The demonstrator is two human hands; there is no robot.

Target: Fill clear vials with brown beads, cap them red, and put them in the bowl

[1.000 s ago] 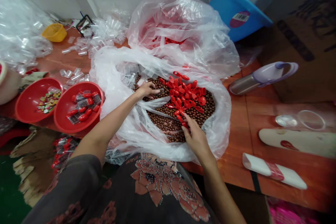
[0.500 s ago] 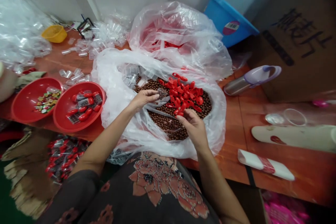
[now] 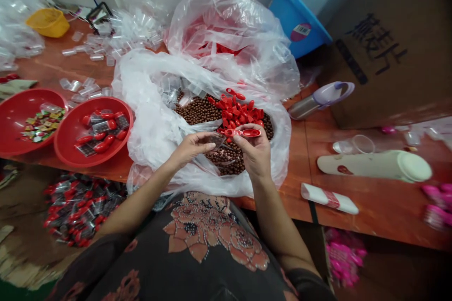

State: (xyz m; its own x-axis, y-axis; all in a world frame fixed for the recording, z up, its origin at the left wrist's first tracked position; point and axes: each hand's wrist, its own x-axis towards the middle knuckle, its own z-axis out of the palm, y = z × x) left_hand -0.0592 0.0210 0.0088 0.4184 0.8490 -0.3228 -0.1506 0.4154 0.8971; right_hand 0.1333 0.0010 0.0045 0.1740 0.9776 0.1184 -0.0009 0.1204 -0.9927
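Note:
My left hand (image 3: 192, 146) pinches a small clear plastic packet (image 3: 216, 140) between thumb and fingers, above a white plastic bag (image 3: 148, 117) lying open on the table. My right hand (image 3: 254, 151) grips a red plastic scoop (image 3: 240, 132) by its handle, its tip close to the packet. Under both hands lie brown round chocolate balls (image 3: 197, 110). A heap of red plastic scoops (image 3: 238, 110) rests on top of them. Small clear packets (image 3: 169, 87) gather at the bag's far side.
Two red bowls sit left, one with wrapped sweets (image 3: 42, 124) and one with red-filled packets (image 3: 93, 129). Behind stand a second plastic bag (image 3: 229, 23), a blue tub (image 3: 296, 23), a cardboard box (image 3: 388, 66) and a steel flask (image 3: 319, 99) on the wooden table (image 3: 370, 207).
My right hand has lifted a red scoop from the heap and brought it beside the packet in my left hand. The hands are closer together, and the whole view has shifted left.

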